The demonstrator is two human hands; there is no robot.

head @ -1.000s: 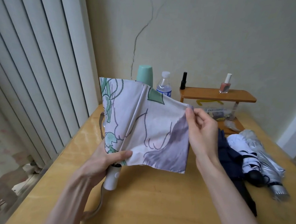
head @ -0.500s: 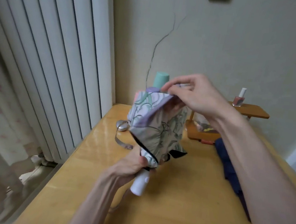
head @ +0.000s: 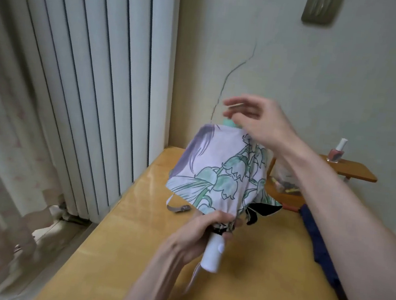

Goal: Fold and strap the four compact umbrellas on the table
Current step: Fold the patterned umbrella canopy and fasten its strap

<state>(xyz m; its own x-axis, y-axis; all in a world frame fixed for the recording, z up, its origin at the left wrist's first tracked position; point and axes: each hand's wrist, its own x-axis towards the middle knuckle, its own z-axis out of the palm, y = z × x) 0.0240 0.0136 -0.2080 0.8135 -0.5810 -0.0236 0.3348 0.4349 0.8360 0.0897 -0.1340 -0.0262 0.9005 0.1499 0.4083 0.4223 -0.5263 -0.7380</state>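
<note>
A floral compact umbrella point(head: 217, 169), pale lilac with green flowers and a black lining, stands upright above the wooden table point(head: 250, 289). My left hand point(head: 197, 235) grips it at the base of the canopy, just above its white handle point(head: 213, 254). My right hand point(head: 256, 121) hovers over the top of the canopy with the fingers spread; it is blurred and seems to hold nothing. The umbrella's strap point(head: 178, 207) hangs loose at the left. A dark navy umbrella point(head: 323, 251) lies on the table to the right, partly hidden by my right forearm.
A small wooden shelf point(head: 358, 171) with a pink nail polish bottle point(head: 337, 151) stands at the back right, with small items below it. A teal cup point(head: 229, 122) peeks out behind the canopy. White vertical blinds point(head: 89, 77) and a curtain flank the table's left edge.
My right hand has let go of the folded-over canopy panel and lifted above it with fingers spread. The canopy now hangs lower and wider. The view has shifted left and up.
</note>
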